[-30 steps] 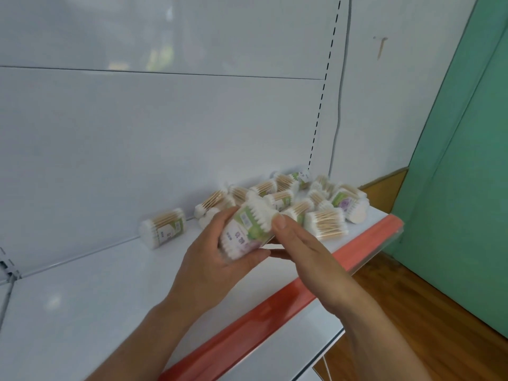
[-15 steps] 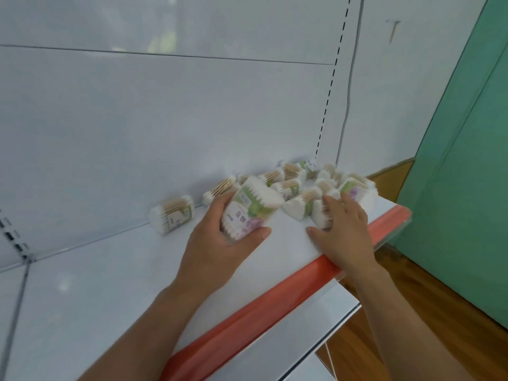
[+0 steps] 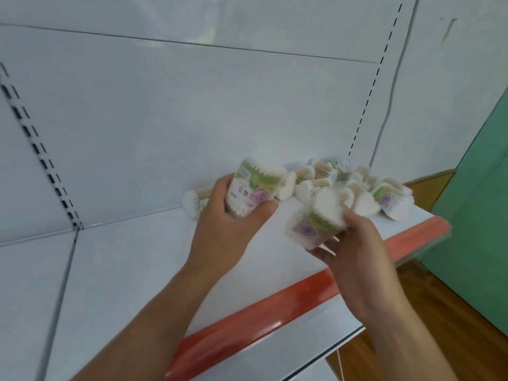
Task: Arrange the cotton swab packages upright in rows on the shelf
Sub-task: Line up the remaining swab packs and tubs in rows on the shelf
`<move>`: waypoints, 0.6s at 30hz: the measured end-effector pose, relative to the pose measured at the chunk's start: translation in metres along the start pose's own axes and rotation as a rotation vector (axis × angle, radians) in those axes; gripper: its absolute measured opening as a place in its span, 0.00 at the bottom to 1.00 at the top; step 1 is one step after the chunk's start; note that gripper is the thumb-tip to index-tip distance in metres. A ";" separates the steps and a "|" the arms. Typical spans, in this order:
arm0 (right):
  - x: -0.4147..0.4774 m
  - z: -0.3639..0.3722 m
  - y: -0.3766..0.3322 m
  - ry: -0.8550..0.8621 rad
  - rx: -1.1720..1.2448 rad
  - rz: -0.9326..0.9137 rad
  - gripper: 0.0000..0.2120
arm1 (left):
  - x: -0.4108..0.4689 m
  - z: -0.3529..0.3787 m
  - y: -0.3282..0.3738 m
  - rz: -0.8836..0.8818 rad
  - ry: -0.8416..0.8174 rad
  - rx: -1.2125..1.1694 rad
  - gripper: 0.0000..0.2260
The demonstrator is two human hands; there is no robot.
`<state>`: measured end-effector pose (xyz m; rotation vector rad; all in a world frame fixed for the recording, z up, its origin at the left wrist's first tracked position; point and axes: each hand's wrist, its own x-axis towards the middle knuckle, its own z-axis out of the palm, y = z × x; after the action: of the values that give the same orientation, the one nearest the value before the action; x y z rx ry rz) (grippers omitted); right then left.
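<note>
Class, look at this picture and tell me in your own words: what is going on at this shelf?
A person is working at a white shelf. The left hand grips one cotton swab package above the shelf, and the right hand grips a second package near the red front strip. The other packages lie in a loose pile at the back right. No upright row shows yet.

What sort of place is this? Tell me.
Probably a shop: a white shelf with a red front strip, slotted uprights behind it, and a pile of identical swab packs.
</note>
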<state>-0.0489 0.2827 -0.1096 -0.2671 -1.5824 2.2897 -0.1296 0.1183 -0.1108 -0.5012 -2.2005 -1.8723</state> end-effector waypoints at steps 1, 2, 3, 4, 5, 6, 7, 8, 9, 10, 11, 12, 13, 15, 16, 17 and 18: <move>-0.002 0.010 0.001 -0.054 0.069 0.074 0.16 | -0.001 -0.006 0.002 -0.006 0.022 -0.016 0.16; -0.004 0.020 0.004 -0.110 0.108 0.139 0.18 | -0.003 -0.013 0.005 -0.007 0.042 -0.029 0.16; -0.006 0.032 0.006 -0.177 0.131 0.188 0.21 | -0.005 -0.021 0.006 -0.009 0.058 -0.033 0.16; -0.009 0.044 0.010 -0.257 0.146 0.210 0.24 | -0.010 -0.030 0.008 -0.015 0.068 -0.028 0.17; -0.012 0.059 0.014 -0.340 0.154 0.206 0.25 | -0.015 -0.041 0.010 -0.020 0.082 -0.011 0.19; -0.016 0.074 0.018 -0.413 0.145 0.185 0.25 | -0.019 -0.052 0.010 -0.020 0.106 0.012 0.19; -0.019 0.091 0.023 -0.482 0.123 0.166 0.23 | -0.024 -0.066 0.010 -0.018 0.149 0.035 0.20; -0.022 0.108 0.030 -0.551 0.098 0.152 0.23 | -0.028 -0.082 0.010 -0.016 0.203 0.052 0.19; -0.026 0.125 0.037 -0.613 0.076 0.148 0.26 | -0.031 -0.099 0.010 -0.021 0.257 0.066 0.19; -0.030 0.142 0.044 -0.665 0.056 0.147 0.31 | -0.035 -0.117 0.010 -0.034 0.300 0.088 0.18; -0.035 0.160 0.051 -0.702 0.020 0.147 0.32 | -0.039 -0.137 0.010 -0.048 0.334 0.116 0.18; -0.040 0.177 0.057 -0.723 -0.031 0.146 0.30 | -0.044 -0.159 0.010 -0.061 0.363 0.144 0.19; -0.047 0.194 0.064 -0.728 -0.086 0.152 0.27 | -0.050 -0.181 0.010 -0.073 0.390 0.174 0.19; -0.061 0.226 0.076 -0.709 -0.155 0.182 0.26 | -0.060 -0.226 0.015 -0.082 0.456 0.227 0.18; -0.067 0.241 0.082 -0.701 -0.171 0.195 0.29 | -0.064 -0.248 0.020 -0.078 0.498 0.244 0.18; -0.073 0.255 0.089 -0.698 -0.185 0.200 0.30 | -0.068 -0.269 0.024 -0.068 0.539 0.255 0.18; -0.079 0.269 0.094 -0.694 -0.194 0.195 0.29 | -0.070 -0.289 0.029 -0.057 0.572 0.264 0.19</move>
<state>-0.0847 -0.0111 -0.1029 0.3943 -2.1884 2.5343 -0.0708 -0.1701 -0.0605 0.1364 -2.0228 -1.4692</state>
